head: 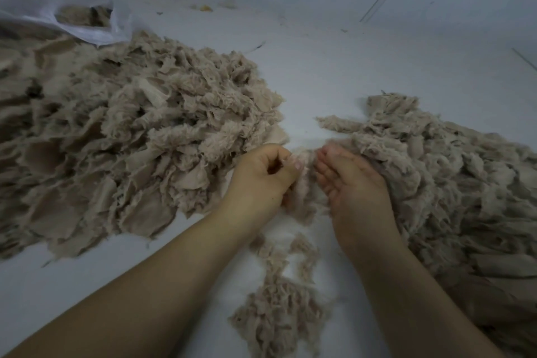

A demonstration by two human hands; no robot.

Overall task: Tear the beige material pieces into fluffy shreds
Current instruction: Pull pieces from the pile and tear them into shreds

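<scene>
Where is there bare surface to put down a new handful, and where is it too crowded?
Bare white surface lies beyond both heaps, between the left heap and the right heap. Another free patch lies near the left forearm, below the left heap. It is crowded between the hands, left and right, and around the small shred pile.

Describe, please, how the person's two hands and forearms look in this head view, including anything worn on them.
The left hand and the right hand are both bare, with no gloves, rings, watch or bracelet in view. Both forearms are uncovered right to the lower frame edge, so no sleeves show. The one plainly visible fingernail, on the left hand, looks short and unpainted.
</scene>
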